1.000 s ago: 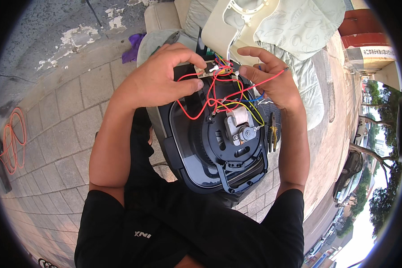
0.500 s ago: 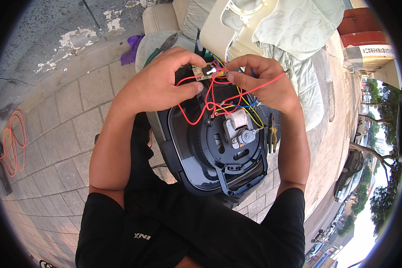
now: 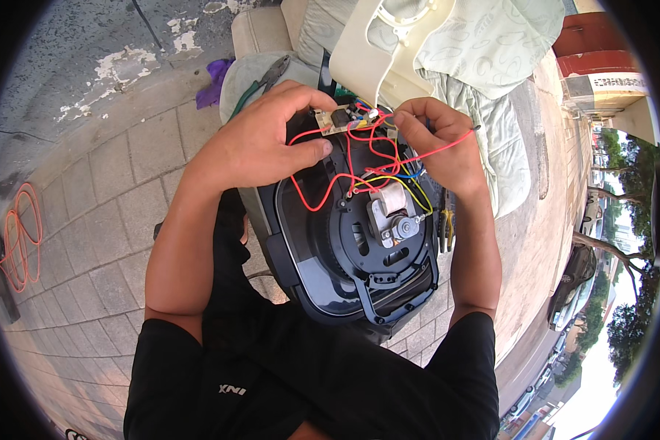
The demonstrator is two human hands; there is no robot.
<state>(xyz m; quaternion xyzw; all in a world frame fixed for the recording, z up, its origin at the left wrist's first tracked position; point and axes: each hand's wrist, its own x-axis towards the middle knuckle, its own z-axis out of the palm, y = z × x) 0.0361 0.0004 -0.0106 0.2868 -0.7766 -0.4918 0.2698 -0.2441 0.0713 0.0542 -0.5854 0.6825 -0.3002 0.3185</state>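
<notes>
Two bare hands reach over a partly opened black appliance (image 3: 319, 271), which lies between the forearms and just below the hands. Left hand (image 3: 260, 139): thumb and index finger are spread wide around the near end of a small circuit board (image 3: 337, 121); whether the fingertip touches it, I cannot tell, and the other fingers are hidden. Right hand (image 3: 441, 150): thumb and index finger are drawn narrowly together, just right of the board; what is between them is too small to make out. Red wires (image 3: 315, 210) loop between the hands, and one runs across the right hand, its dark tip sticking out beyond. Below the hands, a metal motor (image 3: 398, 226) sits on the appliance's round black plate (image 3: 336, 238), with a yellow wire (image 3: 419, 198) beside it. Yellow-handled pliers (image 3: 446, 229) lie below the right hand, near the wrist. Above the left hand are green-handled pliers (image 3: 249, 95); farther left, a purple cloth (image 3: 214, 83). Beyond both hands stands a cream plastic shell (image 3: 359, 66), against pale green fabric (image 3: 484, 51). Far left of the left forearm, an orange cable (image 3: 18, 214) is coiled.
</notes>
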